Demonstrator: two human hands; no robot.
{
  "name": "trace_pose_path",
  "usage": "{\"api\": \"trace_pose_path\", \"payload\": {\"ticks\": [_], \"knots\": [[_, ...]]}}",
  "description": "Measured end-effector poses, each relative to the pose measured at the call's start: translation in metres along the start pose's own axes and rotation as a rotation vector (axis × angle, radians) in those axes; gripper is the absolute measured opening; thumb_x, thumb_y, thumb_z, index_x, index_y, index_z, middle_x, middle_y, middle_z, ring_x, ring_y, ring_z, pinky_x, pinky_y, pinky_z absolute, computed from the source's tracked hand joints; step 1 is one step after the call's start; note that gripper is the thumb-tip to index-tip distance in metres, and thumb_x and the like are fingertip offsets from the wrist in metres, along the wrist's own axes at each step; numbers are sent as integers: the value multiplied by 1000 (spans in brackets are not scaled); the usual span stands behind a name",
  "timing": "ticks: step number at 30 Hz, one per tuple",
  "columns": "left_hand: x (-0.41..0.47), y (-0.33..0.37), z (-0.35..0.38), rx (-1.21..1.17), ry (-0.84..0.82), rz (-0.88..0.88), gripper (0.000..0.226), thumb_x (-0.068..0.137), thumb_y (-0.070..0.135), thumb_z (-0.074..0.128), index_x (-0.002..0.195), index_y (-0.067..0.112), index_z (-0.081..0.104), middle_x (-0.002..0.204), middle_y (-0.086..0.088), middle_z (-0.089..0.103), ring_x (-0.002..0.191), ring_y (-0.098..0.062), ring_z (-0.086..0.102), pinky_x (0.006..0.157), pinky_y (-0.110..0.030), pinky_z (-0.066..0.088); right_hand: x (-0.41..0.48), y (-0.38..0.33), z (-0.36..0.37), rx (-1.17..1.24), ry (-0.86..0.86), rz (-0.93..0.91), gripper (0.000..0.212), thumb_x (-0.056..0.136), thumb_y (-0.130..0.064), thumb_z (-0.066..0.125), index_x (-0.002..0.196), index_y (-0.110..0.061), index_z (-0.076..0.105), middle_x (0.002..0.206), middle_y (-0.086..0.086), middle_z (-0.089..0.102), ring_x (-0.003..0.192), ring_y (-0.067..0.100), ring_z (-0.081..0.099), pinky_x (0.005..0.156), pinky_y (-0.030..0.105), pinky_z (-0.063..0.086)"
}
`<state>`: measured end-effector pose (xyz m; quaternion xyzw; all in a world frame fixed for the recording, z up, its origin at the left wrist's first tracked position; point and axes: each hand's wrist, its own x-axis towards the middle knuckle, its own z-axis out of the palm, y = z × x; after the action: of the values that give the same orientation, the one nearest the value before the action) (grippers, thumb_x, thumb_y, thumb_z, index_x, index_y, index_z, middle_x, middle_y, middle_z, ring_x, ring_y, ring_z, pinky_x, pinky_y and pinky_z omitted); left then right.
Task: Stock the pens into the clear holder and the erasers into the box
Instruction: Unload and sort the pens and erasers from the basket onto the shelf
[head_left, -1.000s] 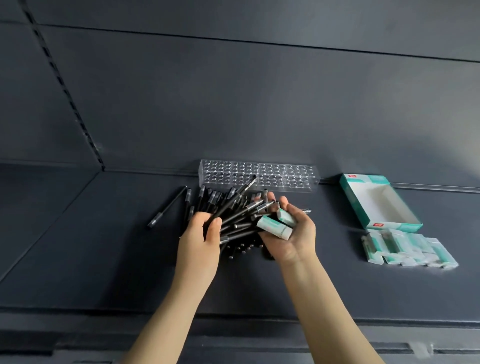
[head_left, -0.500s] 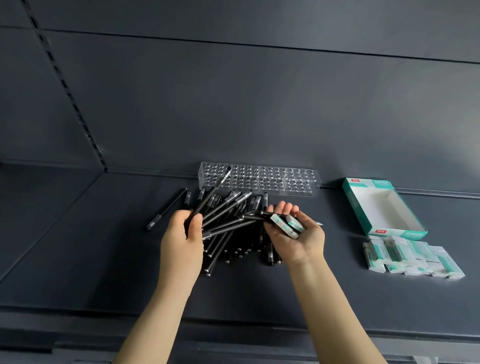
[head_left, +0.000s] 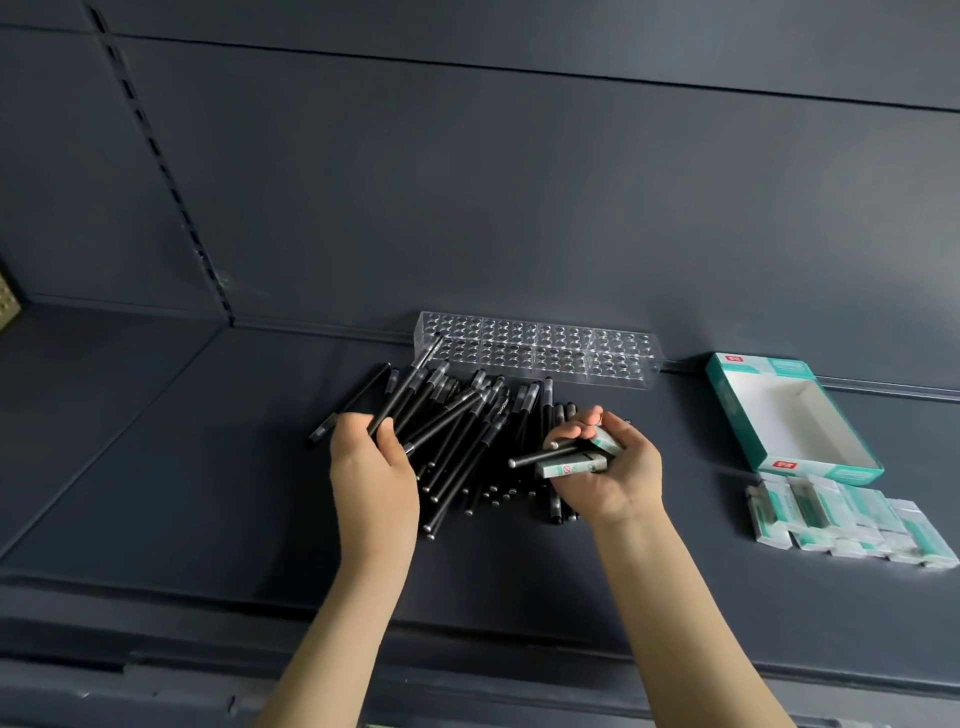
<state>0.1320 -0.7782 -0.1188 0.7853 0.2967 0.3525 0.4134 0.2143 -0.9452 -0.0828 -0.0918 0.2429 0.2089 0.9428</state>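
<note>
**Stocking barely begun: holder and box both unfilled**

Head view: the clear acrylic holder (head_left: 571, 351), drilled with rows of holes, stands at the back of the dark shelf (head_left: 156, 467). No pen seems to be seated in it, though glare makes its left end hard to read. The open white-and-teal cardboard box (head_left: 789, 415) to the right holds nothing, so nearly all the work is left.

The heap of slim black pens (head_left: 498, 415) lies just in front of the holder. Their long axes run mostly front to back, with the far ends fanning rightward.

The left hand (head_left: 374, 467) curls round a fan of pens from that heap. The top one slants up and right, its tip at the holder's left end.

The right hand (head_left: 613, 478), palm up with fingers curled, cradles two white-and-teal wrapped erasers (head_left: 571, 466). One pen lies crosswise over them.

A loose pile of wrapped erasers (head_left: 852, 525) sits just in front of the box.
</note>
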Motion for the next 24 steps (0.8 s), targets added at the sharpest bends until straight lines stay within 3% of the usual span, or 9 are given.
{"api": "trace_pose_path", "payload": {"ticks": [3, 8, 12, 24], "knots": [[-4, 2, 3, 109, 2, 84, 14, 100, 13, 49, 91, 2, 50, 84, -9, 53, 58, -9, 45, 50, -18, 31, 2, -1, -3, 5, -17, 7, 13, 86, -7, 42, 78, -10, 51, 67, -1, 51, 49, 12, 42, 54, 22, 38], [-11, 2, 6, 336, -23, 246, 13, 94, 9, 59, 87, 1, 51, 77, -14, 57, 56, -27, 57, 46, -26, 36, 3, -2, -3, 10, -39, -4, 13, 89, -8, 41, 80, -10, 50, 67, -1, 51, 49, 12, 42, 50, 23, 40], [-17, 2, 2, 488, -59, 362, 15, 87, 8, 67, 84, 2, 53, 74, -14, 59, 63, -31, 59, 49, -35, 49, 4, -1, -3, 12, -41, -2, 13, 90, -9, 41, 81, -10, 51, 67, -2, 52, 50, 12, 42, 51, 23, 40], [-11, -13, -10, 560, -63, 419, 12, 85, 12, 68, 87, 2, 73, 79, -9, 57, 64, -30, 51, 50, -40, 49, 11, 3, -5, -32, -40, 16, 6, 81, -10, 48, 83, -10, 54, 69, -2, 54, 48, 12, 43, 49, 21, 42]]}}
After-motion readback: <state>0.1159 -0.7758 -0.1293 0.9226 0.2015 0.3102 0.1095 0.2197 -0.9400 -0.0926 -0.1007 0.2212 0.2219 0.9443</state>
